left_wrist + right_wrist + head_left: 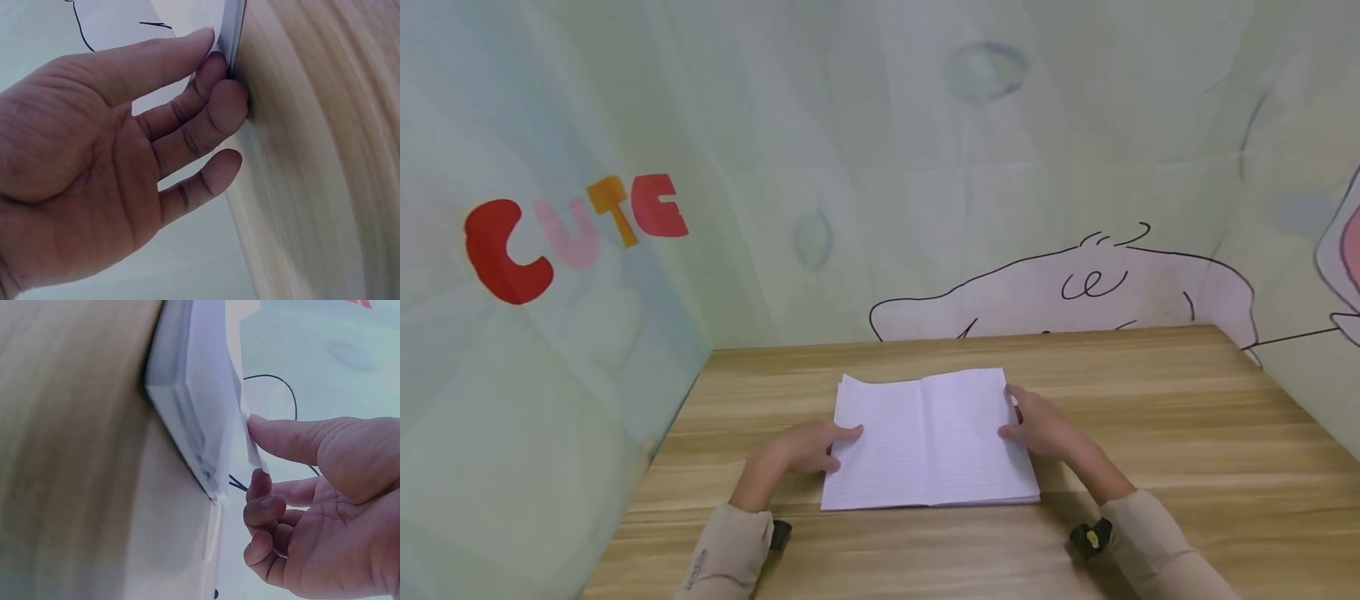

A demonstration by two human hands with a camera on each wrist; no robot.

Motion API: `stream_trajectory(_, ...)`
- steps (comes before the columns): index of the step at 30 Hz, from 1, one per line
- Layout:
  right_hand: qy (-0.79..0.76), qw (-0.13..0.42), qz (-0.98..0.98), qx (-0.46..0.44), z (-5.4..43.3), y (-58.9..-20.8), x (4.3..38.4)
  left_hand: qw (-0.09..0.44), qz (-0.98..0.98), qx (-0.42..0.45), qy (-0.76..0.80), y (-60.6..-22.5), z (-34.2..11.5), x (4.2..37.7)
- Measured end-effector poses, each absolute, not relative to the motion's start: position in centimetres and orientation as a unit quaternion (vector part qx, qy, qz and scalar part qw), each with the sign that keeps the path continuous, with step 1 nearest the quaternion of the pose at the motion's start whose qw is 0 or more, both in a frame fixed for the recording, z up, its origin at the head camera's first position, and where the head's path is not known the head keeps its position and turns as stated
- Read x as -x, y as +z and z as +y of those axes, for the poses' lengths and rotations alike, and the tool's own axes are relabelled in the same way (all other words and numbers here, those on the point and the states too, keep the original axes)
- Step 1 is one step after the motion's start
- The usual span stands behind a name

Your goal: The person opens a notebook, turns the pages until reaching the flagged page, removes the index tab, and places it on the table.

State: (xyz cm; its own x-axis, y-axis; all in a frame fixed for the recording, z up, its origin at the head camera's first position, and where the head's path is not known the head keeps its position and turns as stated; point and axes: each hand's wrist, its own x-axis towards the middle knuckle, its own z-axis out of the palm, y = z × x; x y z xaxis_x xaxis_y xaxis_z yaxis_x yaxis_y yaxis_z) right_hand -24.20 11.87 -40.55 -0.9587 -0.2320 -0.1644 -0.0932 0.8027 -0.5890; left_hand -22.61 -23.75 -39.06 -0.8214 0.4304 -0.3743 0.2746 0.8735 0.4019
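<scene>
Red, pink and orange letters spelling CUTE [580, 254] brighten the pale printed fabric [760, 208] over on the left, and below them comes the beige left sleeve [730, 542], a dark wrist-worn device [781, 535] at its cuff. Next up, the left hand [805, 446]: thumb laid over the page, bent fingers at the outer edge, a narrow hold on that side. Centre stage, the lined notebook [880, 450] lies spread on the wood-grain tabletop [925, 558], between both hands, its fold running down the middle. Behind it, a black-outlined cartoon figure [1015, 300] stretches across the backdrop. Now the right hand [1041, 425], and that's a pinch: thumb and index finger have a raised leaf [253, 447] at the right edge, the other fingers curled beneath. Farther right sits the other beige sleeve [1165, 542], and at the far edge, a pink printed shape [1351, 246].
</scene>
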Motion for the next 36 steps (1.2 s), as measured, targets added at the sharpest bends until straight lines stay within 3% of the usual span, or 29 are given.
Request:
stream_trajectory(16,-0.353,0.089,0.927,0.091,12.6,-39.2,25.2,0.224,0.94,-0.196,0.165,-39.1,-23.7,22.8)
stream_trajectory(36,-0.53,0.171,0.826,0.08,11.5,-38.0,25.8,0.234,0.941,-0.183,0.163,-38.8,-23.7,22.5)
